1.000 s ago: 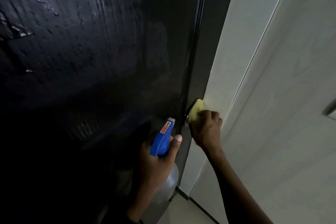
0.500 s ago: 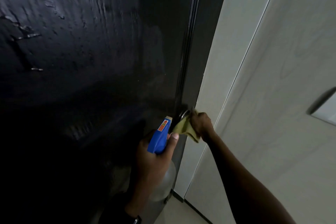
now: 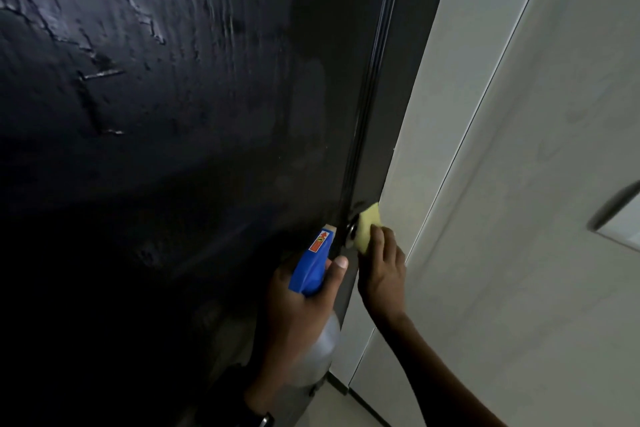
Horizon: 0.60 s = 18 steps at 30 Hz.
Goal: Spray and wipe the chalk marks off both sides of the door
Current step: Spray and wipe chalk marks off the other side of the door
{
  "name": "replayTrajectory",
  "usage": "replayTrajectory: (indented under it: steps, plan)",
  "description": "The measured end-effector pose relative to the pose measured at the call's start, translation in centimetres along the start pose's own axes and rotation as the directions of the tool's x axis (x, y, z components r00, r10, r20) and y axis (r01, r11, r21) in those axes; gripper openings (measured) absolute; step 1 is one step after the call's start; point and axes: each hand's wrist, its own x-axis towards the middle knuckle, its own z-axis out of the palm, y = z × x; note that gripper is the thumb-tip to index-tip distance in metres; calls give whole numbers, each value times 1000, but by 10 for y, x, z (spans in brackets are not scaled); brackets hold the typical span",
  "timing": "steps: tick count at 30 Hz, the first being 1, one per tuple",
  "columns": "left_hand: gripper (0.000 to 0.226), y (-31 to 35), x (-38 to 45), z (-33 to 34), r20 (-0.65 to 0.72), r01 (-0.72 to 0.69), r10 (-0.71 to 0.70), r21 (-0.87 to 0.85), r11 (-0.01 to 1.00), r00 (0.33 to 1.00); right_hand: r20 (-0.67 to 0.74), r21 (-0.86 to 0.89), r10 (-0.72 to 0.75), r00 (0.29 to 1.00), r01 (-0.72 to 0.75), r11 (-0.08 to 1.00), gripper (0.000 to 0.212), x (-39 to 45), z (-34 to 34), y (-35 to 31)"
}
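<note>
A dark door (image 3: 173,149) fills the left and middle of the view, its face glossy with pale streaks and smears showing across the upper left, and its edge runs down from the top toward the hands. The left hand (image 3: 298,305) is wrapped around a spray bottle (image 3: 313,267), fingers curled round the neck and the thumb lying up along the blue trigger head, whose nozzle with a red and orange label points up at the door face; the bottle's clear body (image 3: 323,350) hangs below the hand, close in front of the lower door. The right hand (image 3: 382,274) reaches in from the lower right and presses a yellow cloth (image 3: 367,230) against the door edge, fingers laid over the cloth's lower part; whether the thumb pinches it from behind cannot be told. The cloth sits just beside a small round metal fitting (image 3: 350,230) on the door edge, touching or partly covering it. To the right of the door edge stands a pale wall panel (image 3: 433,114) and beyond it a light grey surface (image 3: 536,218) with a recessed handle (image 3: 620,215) near the right border. A strip of pale floor (image 3: 332,406) shows at the bottom between the arms, and a dark watch (image 3: 263,421) sits on the left wrist
</note>
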Motion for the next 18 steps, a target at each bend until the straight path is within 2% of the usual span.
replayTrajectory:
  steps: [2,3,5,6,7,9,11,14,16,17,18]
  plan:
    - [52,2,1,0,8,21,-21,-15,1000,1000,57,-96,-20,998,26,995,52,5,-11,3]
    - [50,2,1,1,11,25,-25,-21,999,1000,129,-141,-4,992,22,990,55,12,-20,-1]
    - [48,1,3,3,13,7,-7,-17,1000,1000,319,-343,71,945,46,938,59,34,-40,-19]
    - [47,1,3,4,14,-13,13,-3,1000,1000,403,-440,93,910,104,892,58,47,-47,-28]
    - [45,0,2,6,18,-29,29,7,1000,999,485,-458,127,865,127,880,55,61,-50,-34]
    - [39,3,-1,8,33,-37,38,-24,999,999,625,-391,184,759,99,915,48,86,-54,-42]
    - [35,4,-4,9,51,-67,69,-50,997,996,749,-353,227,623,85,932,49,105,-56,-47]
    - [32,5,-13,6,71,-34,39,-60,998,997,815,-319,326,478,-99,943,63,121,-71,-48]
    - [33,6,-18,4,81,-17,23,-70,997,996,848,-203,324,420,-308,930,73,124,-78,-40]
    - [37,4,-20,4,84,-40,45,-63,997,995,856,-169,318,407,-362,917,72,124,-80,-37]
    - [39,4,-21,3,92,-63,68,-56,996,993,849,-127,311,427,-407,904,67,121,-79,-34]
